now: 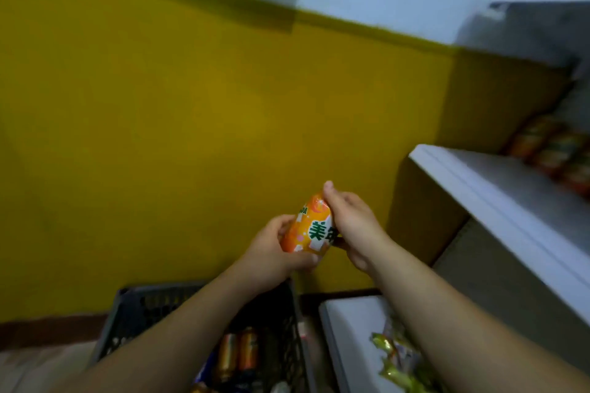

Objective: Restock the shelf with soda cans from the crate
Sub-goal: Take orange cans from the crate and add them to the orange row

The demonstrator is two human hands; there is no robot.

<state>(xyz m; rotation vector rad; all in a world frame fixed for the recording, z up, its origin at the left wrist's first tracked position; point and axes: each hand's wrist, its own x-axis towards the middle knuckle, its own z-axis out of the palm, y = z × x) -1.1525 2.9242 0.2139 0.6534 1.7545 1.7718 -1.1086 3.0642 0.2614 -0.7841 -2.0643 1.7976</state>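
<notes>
Nearest, the dark crate (127, 313) holds spare cans (238, 354) within easy reach. Above it, the left hand (274, 252) cups the base of the orange can (309, 226) and the right hand (351, 220) wraps its side, probably a handover toward the shelf (479, 188). Green characters "美年" show; the rest is covered. Shelved cans (552, 150) are blurred.

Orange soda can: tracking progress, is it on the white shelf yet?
No, left hand and right hand both grip the orange soda can in mid-air.
</notes>
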